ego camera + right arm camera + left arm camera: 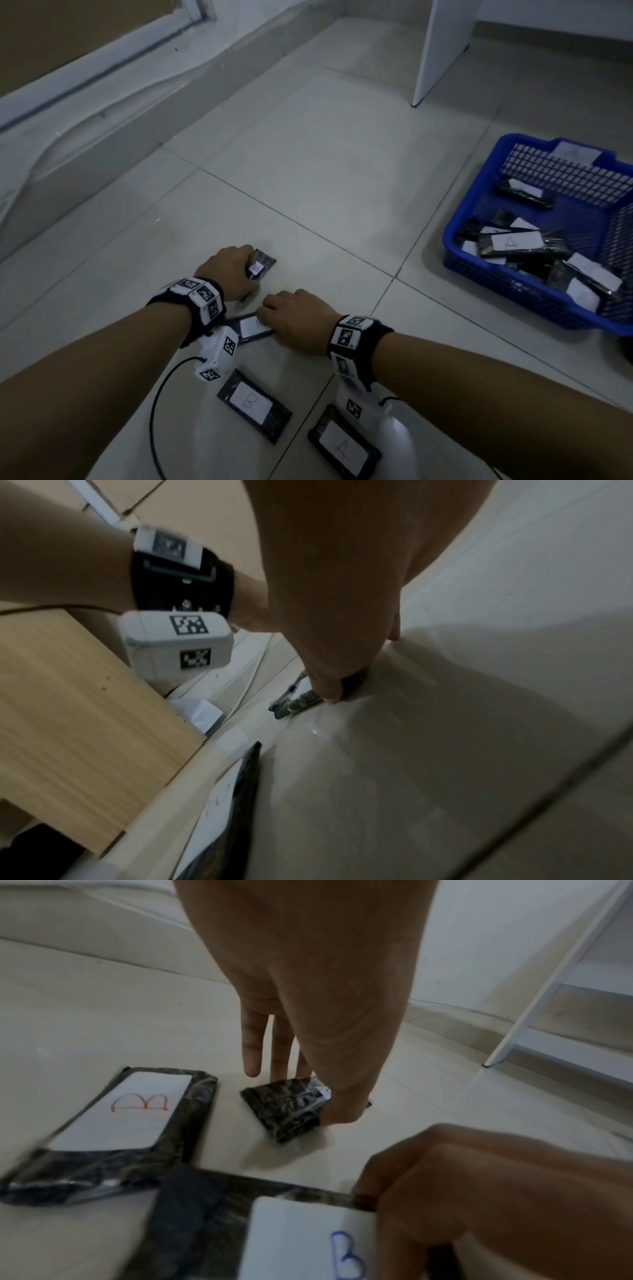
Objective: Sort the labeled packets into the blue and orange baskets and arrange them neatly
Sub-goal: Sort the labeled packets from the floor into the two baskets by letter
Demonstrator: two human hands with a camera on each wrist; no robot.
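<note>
From the head view, the left hand (230, 270) is pinching a small dark packet (262, 265) on the floor (308, 178), and the right hand (297, 318) is gripping the edge of a packet with a blue B (251, 328). The blue basket (486, 263) is sitting well apart to the right, with bare tiles between.

From the left wrist, the thumb (342, 1110) is pressing the small packet's edge.

From the right wrist, the fingers (329, 688) are curling over a packet's edge.

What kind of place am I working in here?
Probably an indoor room, working on the floor: pale floor tiles, a white furniture panel standing on them, and a blue basket of packets.
</note>
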